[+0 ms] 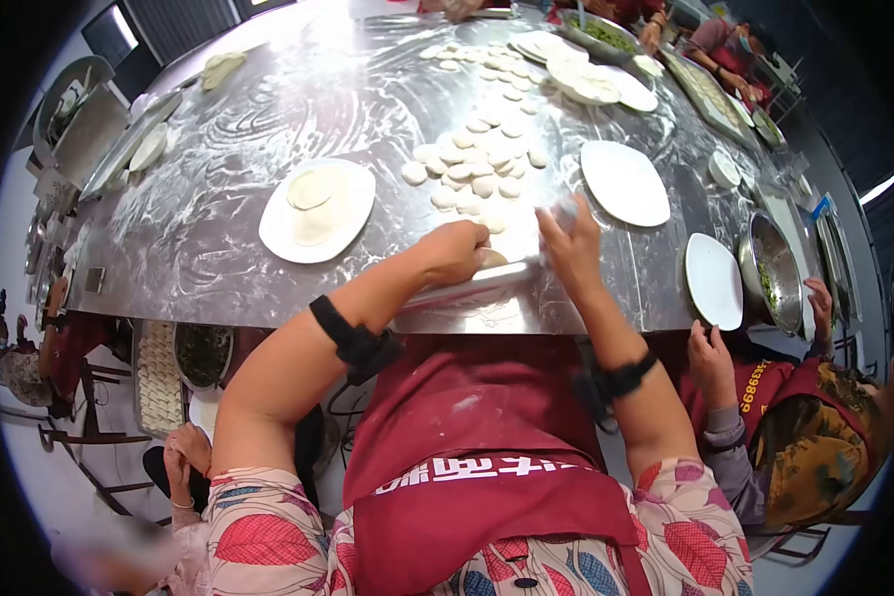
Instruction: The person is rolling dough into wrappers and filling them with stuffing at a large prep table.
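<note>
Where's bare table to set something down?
Biggest patch: floured tabletop left of the plate with flattened dough. Smaller: by the near edge, between the right forearm and the nearer empty plate. Crowded: the middle, full of dough rounds, and right of that nearer plate, where a steel bowl sits.

left hand (455,252) at dough disc (491,259) | right hand (574,246) apart (partly blurred)

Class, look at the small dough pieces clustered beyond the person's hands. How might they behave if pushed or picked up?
The dough pieces would probably slide rather than roll, being flattened and lying on a metal table streaked with white powder. They may dent when pinched, since they look like soft, unbaked dough. Neighbours might shift too, as several touch or overlap.
</note>
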A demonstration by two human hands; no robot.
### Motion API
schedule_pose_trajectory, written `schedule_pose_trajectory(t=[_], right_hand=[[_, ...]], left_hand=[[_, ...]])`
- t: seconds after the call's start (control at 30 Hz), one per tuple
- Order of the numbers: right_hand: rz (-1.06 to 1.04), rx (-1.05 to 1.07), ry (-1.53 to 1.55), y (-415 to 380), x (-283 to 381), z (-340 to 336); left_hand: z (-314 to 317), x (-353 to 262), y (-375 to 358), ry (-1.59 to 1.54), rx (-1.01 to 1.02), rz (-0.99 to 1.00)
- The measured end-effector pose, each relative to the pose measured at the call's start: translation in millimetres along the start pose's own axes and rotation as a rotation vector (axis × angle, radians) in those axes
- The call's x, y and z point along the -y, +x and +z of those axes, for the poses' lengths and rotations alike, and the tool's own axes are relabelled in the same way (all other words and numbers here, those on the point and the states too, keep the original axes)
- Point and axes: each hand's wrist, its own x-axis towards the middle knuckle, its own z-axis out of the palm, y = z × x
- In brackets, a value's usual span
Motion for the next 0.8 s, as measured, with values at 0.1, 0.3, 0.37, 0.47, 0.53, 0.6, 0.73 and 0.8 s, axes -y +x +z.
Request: schedule_pose_trajectory(t=[0.1,0.3,0.37,0.47,0.53,0.6,0.73,0.8], right_hand=[[-0.002,-0.02,-0.004,20,-11,16],[0.107,0.011,0.142,-64,8,-27],[0.092,-0.014,0.035,-62,7,-27],[0.003,-0.01,-0.034,-13,-3,-8],[-0.075,-0.043,-0.064,13,-10,11],[-0.052,-0.065,-0.033,20,-12,18],[0.107,-0.041,0.06,-30,-1,-11],[0.074,-0.022,0.064,-48,3,-20]], left_hand=[[5,4,14,0.01,-0.027,-0.063],[0,8,-2,-0.13,0.022,-0.052],[-1,8,-11,-0.248,0.073,-0.092],[-1,0,-13,-0.113,-0.002,-0.032],[2,6,-5,-0.017,-0.026,-0.076],[0,9,-4,0.002,-0.055,-0.139],[4,7,-20,-0.077,-0.002,-0.063],[6,8,-25,-0.205,0.03,-0.019]])
